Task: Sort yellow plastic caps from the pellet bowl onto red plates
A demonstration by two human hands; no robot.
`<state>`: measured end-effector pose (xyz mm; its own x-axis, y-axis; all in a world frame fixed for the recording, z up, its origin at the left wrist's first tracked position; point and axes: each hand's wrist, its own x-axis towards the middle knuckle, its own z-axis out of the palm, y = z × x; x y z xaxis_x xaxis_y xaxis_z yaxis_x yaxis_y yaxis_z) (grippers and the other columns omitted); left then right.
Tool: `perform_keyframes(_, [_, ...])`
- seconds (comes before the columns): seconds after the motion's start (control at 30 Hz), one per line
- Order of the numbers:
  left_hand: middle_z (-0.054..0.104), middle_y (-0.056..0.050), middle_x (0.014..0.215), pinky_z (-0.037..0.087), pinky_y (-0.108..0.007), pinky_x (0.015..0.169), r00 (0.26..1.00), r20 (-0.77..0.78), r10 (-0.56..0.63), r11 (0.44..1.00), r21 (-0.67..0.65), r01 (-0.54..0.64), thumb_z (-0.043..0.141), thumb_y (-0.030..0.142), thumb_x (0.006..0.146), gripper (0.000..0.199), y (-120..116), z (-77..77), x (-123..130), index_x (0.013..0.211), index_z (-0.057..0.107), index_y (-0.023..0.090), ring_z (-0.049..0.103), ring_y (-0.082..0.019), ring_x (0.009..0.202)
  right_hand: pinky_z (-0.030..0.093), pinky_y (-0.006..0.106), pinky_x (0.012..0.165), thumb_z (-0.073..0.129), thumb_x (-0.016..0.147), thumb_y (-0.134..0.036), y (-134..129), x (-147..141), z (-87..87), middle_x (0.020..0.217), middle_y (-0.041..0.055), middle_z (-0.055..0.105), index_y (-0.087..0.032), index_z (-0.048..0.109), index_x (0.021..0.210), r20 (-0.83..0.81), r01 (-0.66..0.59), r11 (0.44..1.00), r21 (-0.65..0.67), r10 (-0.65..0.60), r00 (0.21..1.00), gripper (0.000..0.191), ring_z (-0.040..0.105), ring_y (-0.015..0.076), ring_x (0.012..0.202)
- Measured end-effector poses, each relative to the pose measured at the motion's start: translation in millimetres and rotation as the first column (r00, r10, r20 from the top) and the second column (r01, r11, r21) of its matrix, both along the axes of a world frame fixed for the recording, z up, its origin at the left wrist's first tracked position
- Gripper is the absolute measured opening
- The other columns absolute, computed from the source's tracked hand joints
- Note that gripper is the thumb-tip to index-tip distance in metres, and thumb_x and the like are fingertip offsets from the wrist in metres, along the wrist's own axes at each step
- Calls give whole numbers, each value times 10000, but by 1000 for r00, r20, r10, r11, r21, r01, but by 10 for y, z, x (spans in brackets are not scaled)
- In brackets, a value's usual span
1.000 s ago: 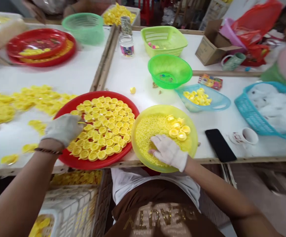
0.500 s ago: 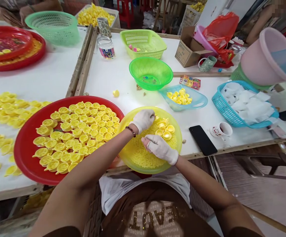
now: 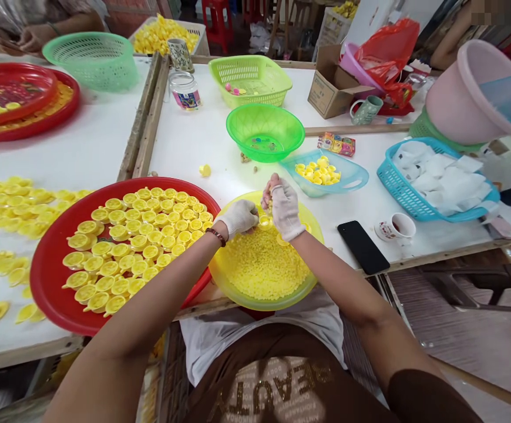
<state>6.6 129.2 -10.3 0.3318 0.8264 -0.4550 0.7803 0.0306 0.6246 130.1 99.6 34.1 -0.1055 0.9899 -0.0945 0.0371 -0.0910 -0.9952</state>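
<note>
My left hand (image 3: pixel 240 217), in a white fingerless glove, is closed at the left of a yellow basin (image 3: pixel 217 267). Its fingertips pinch a small yellow plastic cup (image 3: pixel 265 222). Just right of it, my gloved right hand (image 3: pixel 284 207) is raised over the basin's far side with curled fingers. Yellow pellets (image 3: pixel 270 205) show between those fingers. A layer of the same pellets covers the basin's bottom, and more small cups lie partly hidden beneath my right hand. To the left, a red tray (image 3: pixel 46 288) holds many yellow cup pieces in rows.
Beyond the basin stand a light-blue scoop tray (image 3: pixel 355 174) with yellow cups and a green bowl (image 3: pixel 265 126). At right are a phone (image 3: pixel 363 247), a mug (image 3: pixel 395 228) and a blue basket (image 3: pixel 403 191) of white pieces. Another person's hands (image 3: pixel 30 40) show at upper left.
My right hand has risen away from the pellets toward the basin's far side, its fingers now pointing up. My left hand has moved down and left.
</note>
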Motion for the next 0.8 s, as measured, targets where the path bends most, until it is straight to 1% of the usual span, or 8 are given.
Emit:
perform_keyframes(0.1, [724,-56,744,526,-250,593,1000,-13,-10,998,65,11,506,115,820,253,-30,36,-94,986,694,153,676,-161,595,585,360,783,612,976,-382,13,17,-3,1144,83,650,-144,609,1219,-49,91,996,20,-89,995,340,660,176,920])
perform_keyframes(0.2, [741,-105,938,549,-306,812,999,-47,24,977,212,-13,471,123,859,313,-104,88,-239,1077,693,156,712,-212,855,515,244,594,516,1019,-452,-88,85,-10,844,4,616,-160,615,1070,-97,147,989,28,-144,985,312,571,100,662])
perform_keyframes(0.27, [711,-128,1106,513,-343,950,998,-68,3,941,339,21,490,159,875,334,-176,100,-303,1150,679,161,675,-245,1043,400,210,477,430,1031,-534,-234,139,-44,648,-54,467,-203,580,931,-125,162,986,29,-158,980,377,416,81,512])
perform_keyframes(0.4, [638,-136,1205,513,-372,934,981,-125,-150,847,495,193,626,314,844,391,-285,20,-236,1207,642,168,645,-270,1057,304,236,444,452,980,-611,-665,254,-219,577,-76,341,-243,455,758,-180,78,997,-1,-77,981,430,324,89,455])
perform_keyframes(0.5, [643,-110,1139,515,-353,865,977,-115,-178,830,516,212,640,276,821,284,-301,-49,-118,1088,636,178,647,-246,988,363,267,517,550,946,-518,-940,349,-333,592,-54,441,-235,468,718,102,-124,990,72,117,988,373,424,111,520])
perform_keyframes(0.6, [665,-63,984,508,-331,811,987,-2,-162,817,560,135,632,212,792,266,-356,-25,-109,1050,574,184,638,-207,883,445,314,704,607,909,-404,-1048,410,-324,752,-1,586,-222,553,771,475,-281,934,220,150,867,234,549,155,732])
perform_keyframes(0.73, [665,-50,916,494,-324,749,978,90,-191,800,591,102,628,241,801,240,-607,107,-231,1017,534,193,623,-188,800,435,310,703,568,922,-317,-944,359,-243,842,15,613,-207,581,949,558,-113,946,305,-81,826,114,542,150,734])
perform_keyframes(0.8, [670,-52,911,485,-323,740,974,98,-202,797,595,105,609,241,813,197,-760,148,-293,992,537,200,625,-186,798,396,290,624,541,935,-301,-842,303,-246,780,-7,591,-202,572,992,548,-104,959,264,-61,834,118,507,131,660])
